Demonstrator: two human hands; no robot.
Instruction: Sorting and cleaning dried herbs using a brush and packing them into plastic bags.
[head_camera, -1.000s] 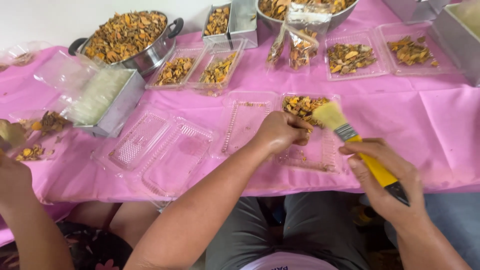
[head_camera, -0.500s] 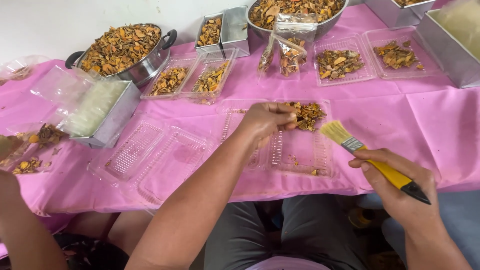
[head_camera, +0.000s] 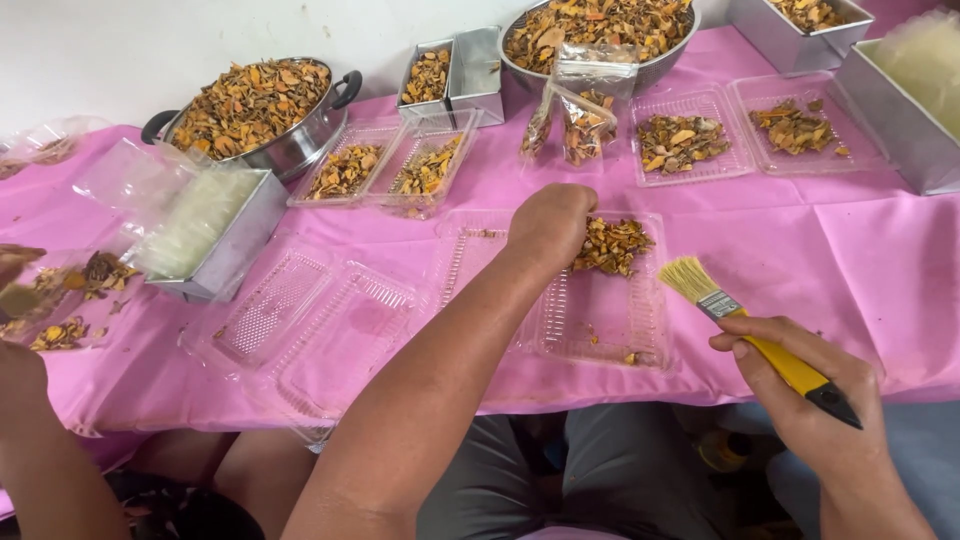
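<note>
Dried orange-brown pieces sit heaped at the far end of a clear plastic clamshell tray, which lies open on the pink-covered table. Left hand rests curled on the left edge of that heap, grip closed loosely; cannot tell if any pieces are pinched inside. Right hand is just right of the tray and nearer the person, grip wrapped around the yellow handle of a paintbrush, bristles pointing toward the tray's right rim, not touching it. Left of the tray lies an empty clear clamshell, also open. Beyond the tray stand two small clear bags partly filled with the same pieces, with a large metal bowl of them behind. Far left of the tray a handled metal pot is heaped full, and a metal tin holds stacked clear sheets. Another person's hand shows at the left edge, well apart from the tray.
</note>
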